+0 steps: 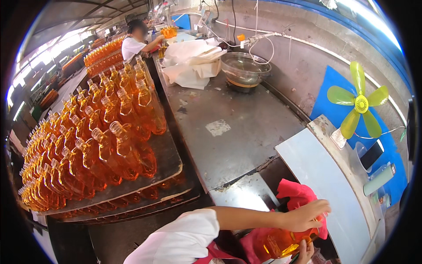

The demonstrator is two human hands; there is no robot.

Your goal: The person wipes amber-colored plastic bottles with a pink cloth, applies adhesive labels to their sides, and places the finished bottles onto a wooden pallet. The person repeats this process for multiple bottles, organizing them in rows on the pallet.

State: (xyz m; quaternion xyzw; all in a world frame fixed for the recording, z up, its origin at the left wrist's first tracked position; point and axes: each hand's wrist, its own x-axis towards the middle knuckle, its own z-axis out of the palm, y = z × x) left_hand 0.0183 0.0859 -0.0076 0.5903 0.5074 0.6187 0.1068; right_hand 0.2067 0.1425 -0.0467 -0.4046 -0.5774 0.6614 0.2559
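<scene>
A clear glass bottle of amber liquid (279, 243) lies tilted low in front of me, its lower part against pink cloth. My right hand (305, 252) grips it from below, fingers on the glass near one end. Across the top reaches my left arm in a white sleeve. My left hand (305, 216) is closed over the same end of the bottle, its fingers curled and slightly blurred; what they pinch is hidden. A bright pink-red cloth (295, 193) bunches just beyond my left hand and behind the bottle.
Several rows of filled amber bottles (125, 105) stand on a stacked board (167, 163) at left. A metal worktable (198, 116) holds white paper sheets (189, 61) and a glass bowl (246, 70). A green fan (361, 104) and tumbler (380, 179) are right. Another person (133, 42) works farther back.
</scene>
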